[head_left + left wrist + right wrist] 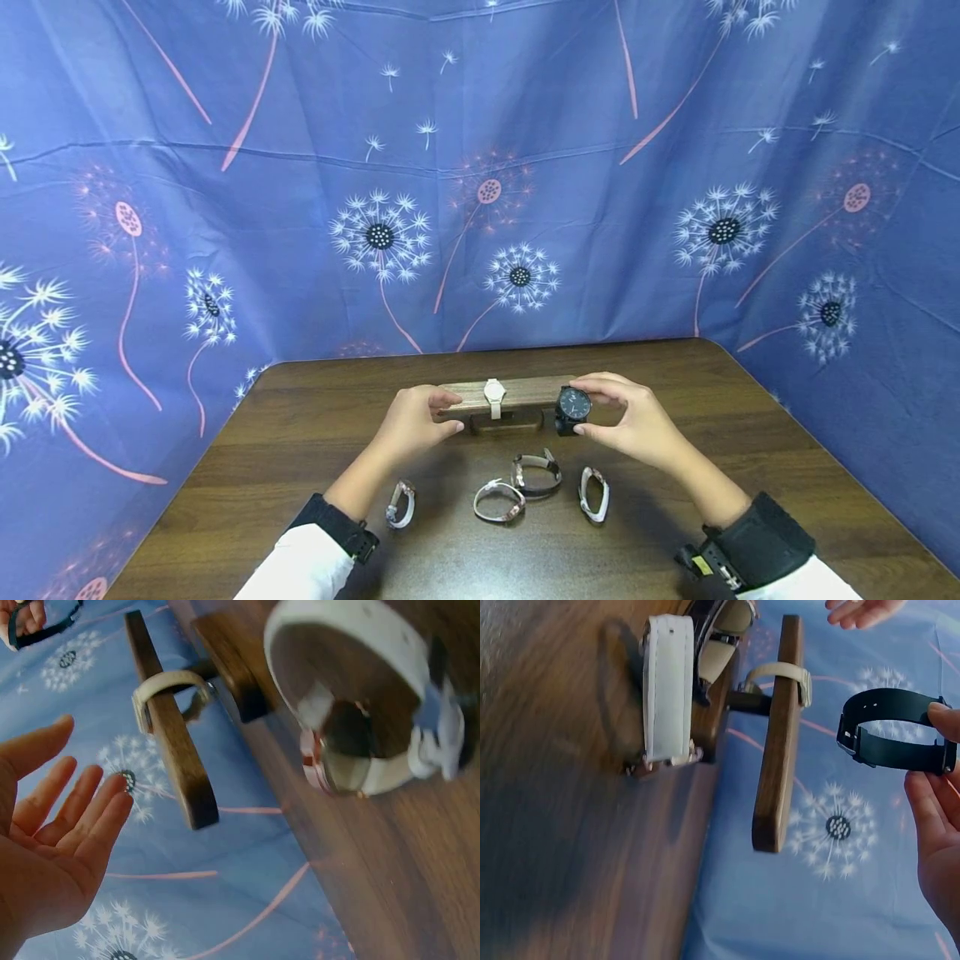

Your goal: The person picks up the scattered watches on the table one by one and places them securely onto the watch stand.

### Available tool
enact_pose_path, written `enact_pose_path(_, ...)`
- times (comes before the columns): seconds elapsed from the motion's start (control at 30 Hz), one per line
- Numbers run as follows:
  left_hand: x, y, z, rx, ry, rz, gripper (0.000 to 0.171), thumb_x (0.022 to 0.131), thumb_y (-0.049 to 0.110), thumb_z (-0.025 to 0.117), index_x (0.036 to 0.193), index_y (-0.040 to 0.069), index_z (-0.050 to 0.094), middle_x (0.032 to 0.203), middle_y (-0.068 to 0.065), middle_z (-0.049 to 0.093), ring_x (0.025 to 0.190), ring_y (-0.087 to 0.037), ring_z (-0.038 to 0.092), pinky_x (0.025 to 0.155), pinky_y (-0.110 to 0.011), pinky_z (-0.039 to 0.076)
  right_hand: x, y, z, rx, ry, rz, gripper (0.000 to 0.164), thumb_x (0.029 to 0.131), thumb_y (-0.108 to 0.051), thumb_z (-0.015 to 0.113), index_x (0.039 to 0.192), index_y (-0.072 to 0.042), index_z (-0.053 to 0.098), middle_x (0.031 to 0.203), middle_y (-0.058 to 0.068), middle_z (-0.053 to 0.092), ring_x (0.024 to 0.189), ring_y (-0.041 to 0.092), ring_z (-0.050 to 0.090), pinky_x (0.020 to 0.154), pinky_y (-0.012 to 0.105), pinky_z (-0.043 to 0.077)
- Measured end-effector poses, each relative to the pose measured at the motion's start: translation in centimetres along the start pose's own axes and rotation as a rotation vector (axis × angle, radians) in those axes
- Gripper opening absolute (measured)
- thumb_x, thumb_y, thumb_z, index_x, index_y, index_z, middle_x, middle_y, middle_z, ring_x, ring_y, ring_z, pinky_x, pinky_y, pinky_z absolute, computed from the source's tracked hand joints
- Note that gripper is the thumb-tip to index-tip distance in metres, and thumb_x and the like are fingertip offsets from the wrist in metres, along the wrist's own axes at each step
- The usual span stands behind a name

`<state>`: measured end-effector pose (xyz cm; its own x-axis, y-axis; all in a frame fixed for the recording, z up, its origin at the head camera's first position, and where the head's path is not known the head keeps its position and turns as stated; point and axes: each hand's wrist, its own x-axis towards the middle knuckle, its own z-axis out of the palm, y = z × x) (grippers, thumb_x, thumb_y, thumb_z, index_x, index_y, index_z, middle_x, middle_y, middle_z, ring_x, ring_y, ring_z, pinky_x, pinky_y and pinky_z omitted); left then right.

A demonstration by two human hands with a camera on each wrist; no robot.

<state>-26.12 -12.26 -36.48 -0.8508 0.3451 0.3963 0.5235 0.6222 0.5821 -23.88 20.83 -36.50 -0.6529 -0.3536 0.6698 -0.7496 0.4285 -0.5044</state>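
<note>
My right hand (630, 417) pinches a black wristwatch (574, 403) by its case, dial facing me, beside the right end of a wooden T-bar watch stand (531, 390). In the right wrist view the black strap (896, 755) forms a closed loop, apart from the bar. Around the middle of the bar sits a white wristwatch (494, 391). At the bar's left end is my left hand (414, 423), thumb and fingers spread. The left wrist view shows this left hand (64, 844) holding nothing, with space between it and the bar (180, 757).
Several watches lie on the brown wooden table (315, 467) in front of the stand: a white one (401, 505) at left, another white one (498, 502) and a dark-strapped one (537, 475) in the middle, a white one (594, 495) at right. Behind hangs a blue dandelion-print cloth (600, 233).
</note>
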Motion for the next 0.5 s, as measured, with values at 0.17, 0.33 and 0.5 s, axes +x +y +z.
enact_pose_path(0.17, 0.6, -1.3, -0.2, 0.16, 0.049, 0.013, 0.048, 0.072, 0.016, 0.087, 0.114, 0.001, 0.07, 0.106, -0.017, 0.07, 0.089, -0.029, 0.068, 0.08, -0.043, 0.055, -0.1, 1.0, -0.7, 0.021, 0.0, 0.047, 0.056, 0.066, 0.002, 0.087, 0.118, -0.003, 0.068, 0.117, 0.008, 0.065, 0.108, 0.009, 0.06, 0.091, 0.018, 0.049)
enact_pose_path(0.33, 1.2, -2.5, -0.1, 0.248, 0.048, 0.011, 0.052, 0.071, 0.016, 0.087, 0.116, -0.001, 0.068, 0.114, -0.017, 0.068, 0.108, -0.034, 0.063, 0.096, -0.046, 0.049, 0.0, 1.7, -1.2, 0.019, 0.004, 0.053, 0.055, 0.065, 0.005, 0.087, 0.116, 0.002, 0.067, 0.115, 0.014, 0.065, 0.107, 0.007, 0.06, 0.09, 0.017, 0.049)
enact_pose_path(0.5, 1.7, -3.4, 0.1, 0.307, 0.016, 0.017, 0.053, 0.071, 0.017, 0.087, 0.117, -0.002, 0.067, 0.118, -0.016, 0.067, 0.113, -0.035, 0.061, 0.099, -0.045, 0.047, -0.1, 2.4, -1.8, 0.004, 0.01, 0.075, 0.055, 0.064, 0.007, 0.087, 0.115, 0.004, 0.066, 0.114, 0.018, 0.064, 0.103, 0.009, 0.062, 0.088, 0.019, 0.051)
